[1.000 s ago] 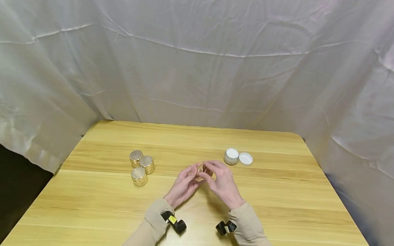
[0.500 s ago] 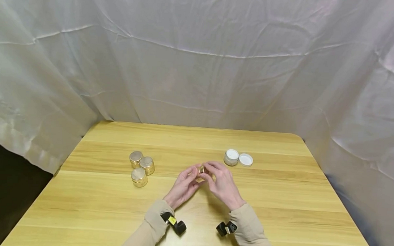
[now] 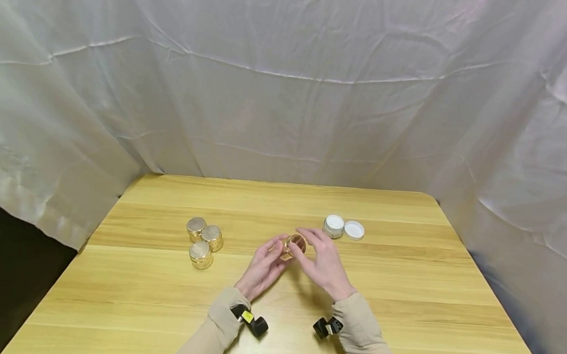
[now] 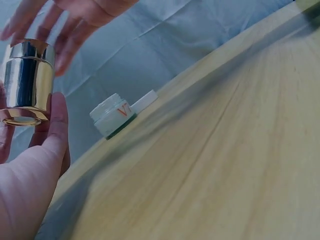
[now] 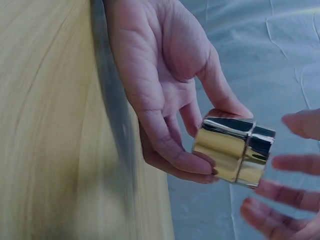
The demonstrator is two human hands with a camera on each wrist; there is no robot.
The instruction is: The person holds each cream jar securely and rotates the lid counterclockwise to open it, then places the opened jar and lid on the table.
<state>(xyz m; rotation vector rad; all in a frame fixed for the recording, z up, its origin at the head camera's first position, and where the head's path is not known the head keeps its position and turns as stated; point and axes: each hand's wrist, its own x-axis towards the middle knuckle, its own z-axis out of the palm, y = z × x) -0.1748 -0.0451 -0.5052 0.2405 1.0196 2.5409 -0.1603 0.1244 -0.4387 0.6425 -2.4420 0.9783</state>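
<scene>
My left hand grips a shiny gold jar by its body above the table, the thumb on one side and fingers on the other. In the right wrist view the jar lies on its side, its gold lid on and facing my right hand. My right hand hovers around the lid with fingers spread. In the right wrist view its thumb and upper fingers stand off the lid; whether a lower fingertip touches it, I cannot tell. The left wrist view shows the jar held beneath my right hand's loose fingers.
Three lidded gold jars stand close together on the left of the wooden table. Beyond my right hand stands a white-topped jar with red lettering; a white lid lies beside it. A grey curtain hangs behind the table.
My right hand's fingers have loosened from the gold lid and spread apart, leaving its end more visible. My left hand keeps its hold on the jar in nearly the same place.
</scene>
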